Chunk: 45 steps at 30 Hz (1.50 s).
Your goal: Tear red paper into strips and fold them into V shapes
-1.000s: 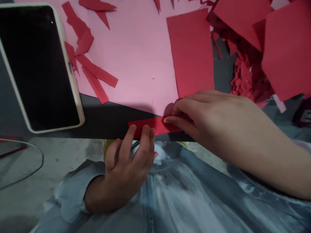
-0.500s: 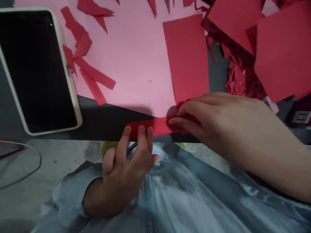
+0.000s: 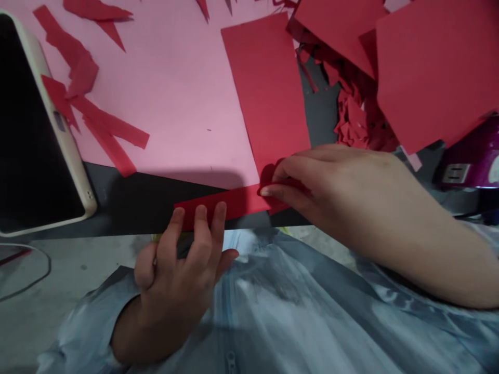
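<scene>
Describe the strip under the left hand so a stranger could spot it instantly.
Below the pink sheet runs the dark table's near edge. The red strip lies along it, under the left hand. Unlike the scraps, it also has the right hand on it.
</scene>
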Each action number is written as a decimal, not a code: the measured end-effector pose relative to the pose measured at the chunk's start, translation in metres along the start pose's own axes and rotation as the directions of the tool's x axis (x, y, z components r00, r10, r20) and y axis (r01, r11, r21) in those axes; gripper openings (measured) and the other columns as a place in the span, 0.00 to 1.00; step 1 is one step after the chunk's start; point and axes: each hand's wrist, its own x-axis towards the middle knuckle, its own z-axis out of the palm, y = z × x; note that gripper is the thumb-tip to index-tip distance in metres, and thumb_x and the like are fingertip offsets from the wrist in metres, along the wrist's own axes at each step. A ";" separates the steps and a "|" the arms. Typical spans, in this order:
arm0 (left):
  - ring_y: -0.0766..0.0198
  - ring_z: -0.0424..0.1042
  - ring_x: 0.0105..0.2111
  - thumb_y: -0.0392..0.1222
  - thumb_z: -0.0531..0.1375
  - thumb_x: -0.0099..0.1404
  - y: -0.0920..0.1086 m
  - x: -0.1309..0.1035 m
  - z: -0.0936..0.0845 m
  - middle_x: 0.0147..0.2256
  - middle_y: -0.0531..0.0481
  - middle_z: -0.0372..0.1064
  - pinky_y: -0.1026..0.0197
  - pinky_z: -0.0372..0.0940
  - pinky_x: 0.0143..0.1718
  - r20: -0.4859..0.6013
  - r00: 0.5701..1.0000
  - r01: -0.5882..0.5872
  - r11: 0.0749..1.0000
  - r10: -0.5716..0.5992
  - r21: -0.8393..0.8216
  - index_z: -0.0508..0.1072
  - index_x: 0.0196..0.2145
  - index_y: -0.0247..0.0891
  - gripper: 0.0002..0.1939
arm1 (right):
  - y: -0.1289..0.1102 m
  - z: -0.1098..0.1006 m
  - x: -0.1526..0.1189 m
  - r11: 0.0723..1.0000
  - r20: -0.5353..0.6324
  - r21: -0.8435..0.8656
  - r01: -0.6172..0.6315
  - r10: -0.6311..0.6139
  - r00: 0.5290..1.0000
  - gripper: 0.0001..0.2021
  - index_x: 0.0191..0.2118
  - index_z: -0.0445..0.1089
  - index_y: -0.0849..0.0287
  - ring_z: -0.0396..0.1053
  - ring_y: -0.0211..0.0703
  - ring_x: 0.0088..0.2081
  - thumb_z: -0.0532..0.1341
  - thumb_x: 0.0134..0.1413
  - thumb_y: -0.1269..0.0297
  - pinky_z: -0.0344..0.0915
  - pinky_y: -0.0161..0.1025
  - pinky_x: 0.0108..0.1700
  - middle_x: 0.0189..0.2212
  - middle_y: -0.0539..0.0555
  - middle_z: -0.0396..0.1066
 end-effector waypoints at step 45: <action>0.53 0.69 0.47 0.54 0.57 0.69 0.028 0.033 -0.003 0.44 0.42 0.71 0.49 0.66 0.56 -0.003 0.997 -0.072 0.996 0.072 -0.043 0.66 0.62 0.39 0.28 | 0.035 -0.006 -0.013 0.988 0.056 -0.082 -0.129 0.134 0.989 0.12 0.30 0.75 0.59 0.68 0.45 0.26 0.59 0.59 0.58 0.48 0.39 0.27 0.24 0.56 0.73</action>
